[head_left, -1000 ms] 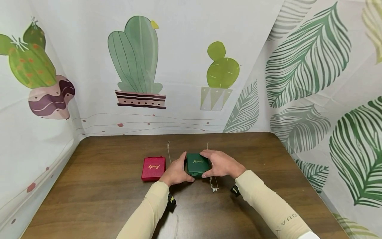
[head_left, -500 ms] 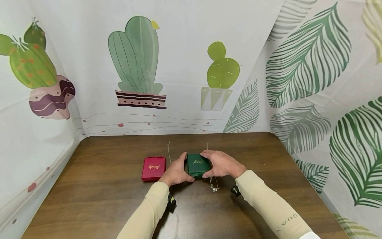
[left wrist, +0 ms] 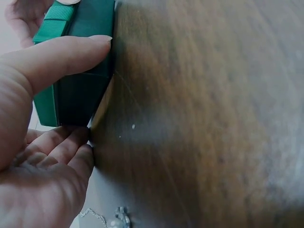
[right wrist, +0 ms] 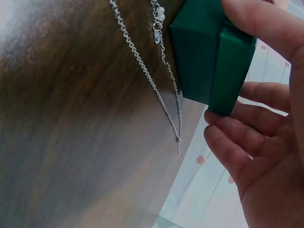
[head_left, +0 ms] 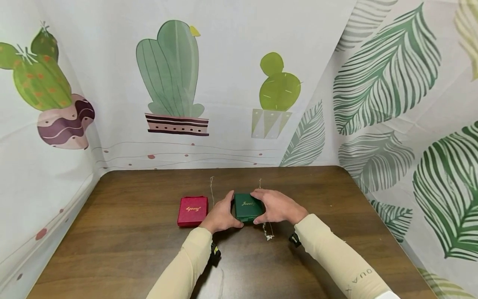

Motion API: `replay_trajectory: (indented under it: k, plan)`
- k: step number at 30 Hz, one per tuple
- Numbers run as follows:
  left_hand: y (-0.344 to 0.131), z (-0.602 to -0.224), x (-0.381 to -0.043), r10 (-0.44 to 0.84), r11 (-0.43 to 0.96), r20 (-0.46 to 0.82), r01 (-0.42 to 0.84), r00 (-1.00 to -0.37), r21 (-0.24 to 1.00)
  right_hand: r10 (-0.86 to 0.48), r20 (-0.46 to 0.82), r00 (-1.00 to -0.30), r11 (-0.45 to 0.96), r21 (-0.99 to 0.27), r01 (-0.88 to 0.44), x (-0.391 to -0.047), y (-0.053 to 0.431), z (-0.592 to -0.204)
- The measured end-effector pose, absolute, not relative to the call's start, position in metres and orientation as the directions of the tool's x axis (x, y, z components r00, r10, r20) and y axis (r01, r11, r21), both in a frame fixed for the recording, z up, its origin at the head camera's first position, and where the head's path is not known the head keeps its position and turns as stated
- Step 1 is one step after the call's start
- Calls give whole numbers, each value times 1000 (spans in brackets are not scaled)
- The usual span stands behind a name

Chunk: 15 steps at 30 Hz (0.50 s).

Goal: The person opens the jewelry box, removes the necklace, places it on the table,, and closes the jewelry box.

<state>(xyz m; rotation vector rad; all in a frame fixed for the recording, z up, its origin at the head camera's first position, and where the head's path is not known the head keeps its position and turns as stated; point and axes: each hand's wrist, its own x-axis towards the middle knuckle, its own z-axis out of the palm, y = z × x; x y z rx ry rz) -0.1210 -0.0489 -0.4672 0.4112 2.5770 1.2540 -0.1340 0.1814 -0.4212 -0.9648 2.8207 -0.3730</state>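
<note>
A green jewelry box (head_left: pixel 248 206) with gold lettering sits on the table between both hands, its lid down. My left hand (head_left: pixel 221 212) holds its left side. In the left wrist view, the thumb (left wrist: pixel 71 57) lies across the near face of the box (left wrist: pixel 78 102), by a ribbed green tab. From the other side my right hand (head_left: pixel 278 205) grips the box, thumb in front and fingers at the far side. Beside the box lies a silver necklace (right wrist: pixel 149 73) with pearly beads, partly hidden by the right hand in the head view.
A red jewelry box (head_left: pixel 192 211) stands left of my left hand. Another thin chain necklace (head_left: pixel 211 189) lies behind that hand, partly covered. The brown wooden table (head_left: pixel 130 249) ends at a cloth backdrop (head_left: pixel 231 83) printed with cacti and leaves.
The top of the green jewelry box has shifted very slightly toward the person. Both hands keep nearly the same place and grip.
</note>
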Motion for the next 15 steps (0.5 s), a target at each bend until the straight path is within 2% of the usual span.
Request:
replay_trajectory:
  k: [15]
  plan:
    - [-48,-468,-121,350,593,-106,132,-931,794,-618,-48,-784,763,-276,-585,-133,181,-423]
